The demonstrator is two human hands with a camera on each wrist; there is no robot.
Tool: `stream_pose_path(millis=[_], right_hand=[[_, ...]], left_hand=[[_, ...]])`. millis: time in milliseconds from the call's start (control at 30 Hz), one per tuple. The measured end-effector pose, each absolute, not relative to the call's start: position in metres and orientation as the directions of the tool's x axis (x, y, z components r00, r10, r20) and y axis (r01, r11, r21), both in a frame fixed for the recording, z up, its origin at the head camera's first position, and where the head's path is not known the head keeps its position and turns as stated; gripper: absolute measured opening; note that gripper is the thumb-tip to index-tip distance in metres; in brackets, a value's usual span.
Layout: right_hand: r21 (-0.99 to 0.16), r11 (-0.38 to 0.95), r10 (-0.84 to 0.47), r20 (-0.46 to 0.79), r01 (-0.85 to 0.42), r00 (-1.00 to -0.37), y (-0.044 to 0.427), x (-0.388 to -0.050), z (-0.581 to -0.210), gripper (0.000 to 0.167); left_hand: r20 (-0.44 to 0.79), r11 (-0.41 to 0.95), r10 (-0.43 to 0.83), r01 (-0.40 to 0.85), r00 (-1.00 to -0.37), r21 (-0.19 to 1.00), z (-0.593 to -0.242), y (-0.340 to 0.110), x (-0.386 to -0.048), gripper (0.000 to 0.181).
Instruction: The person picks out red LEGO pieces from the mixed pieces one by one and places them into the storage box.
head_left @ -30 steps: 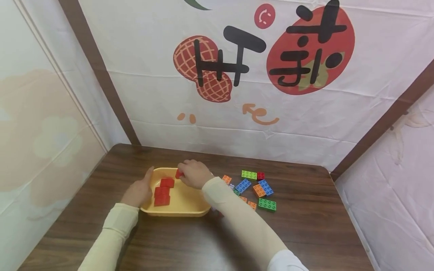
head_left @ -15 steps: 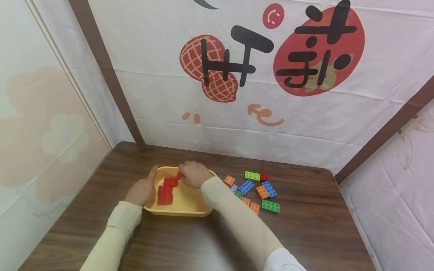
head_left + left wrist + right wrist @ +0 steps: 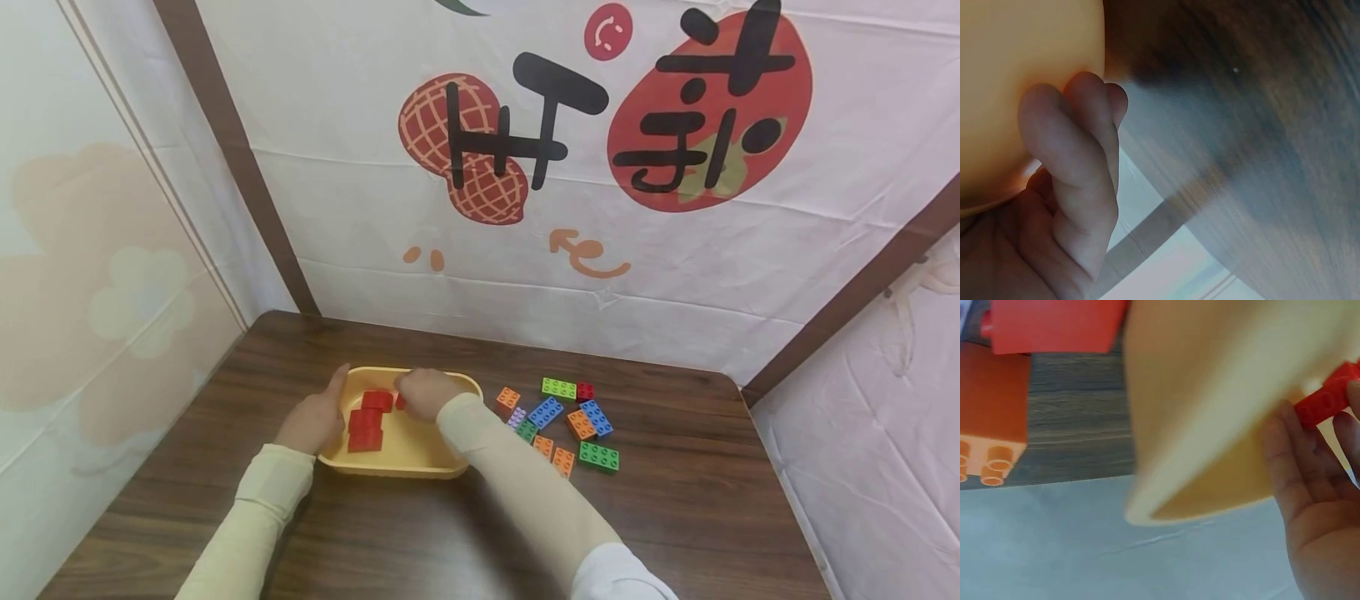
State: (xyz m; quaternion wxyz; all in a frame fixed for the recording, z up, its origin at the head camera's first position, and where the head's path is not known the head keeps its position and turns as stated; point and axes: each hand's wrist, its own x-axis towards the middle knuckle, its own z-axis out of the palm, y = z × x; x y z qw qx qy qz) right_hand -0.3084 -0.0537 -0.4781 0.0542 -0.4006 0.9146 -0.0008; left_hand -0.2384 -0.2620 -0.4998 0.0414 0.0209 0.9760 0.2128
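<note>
The person's left hand (image 3: 309, 423) is gripping the yellow basin (image 3: 416, 446) at its left wall; the right hand (image 3: 424, 395) is pinching a red studded toy brick (image 3: 1322, 405) inside the basin, toward its far side. The brick is looking light, rigid and hardly fragile, its flat sides probably offering the surest hold.

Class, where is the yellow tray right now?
In the head view, the yellow tray sits left of centre on the wooden table, its left side held by the left hand, an orange brick to its right.
</note>
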Motion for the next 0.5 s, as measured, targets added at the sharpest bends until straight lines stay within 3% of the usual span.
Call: stream_pose_path(millis=[200,500], right_hand=[[-0.049,0.691,-0.721,-0.118,-0.721,-0.683,-0.052,-0.308,-0.495,0.007],[0.133,0.611,-0.780,-0.068,-0.780,-0.622,-0.051,-0.305,-0.498,0.020]], left_hand=[[-0.077,0.908,0.056,0.019,-0.995,0.418,-0.503,-0.263,-0.238,0.075],[-0.053,0.910,0.064,0.037,-0.997,0.414,-0.500,-0.262,-0.238,0.075]])
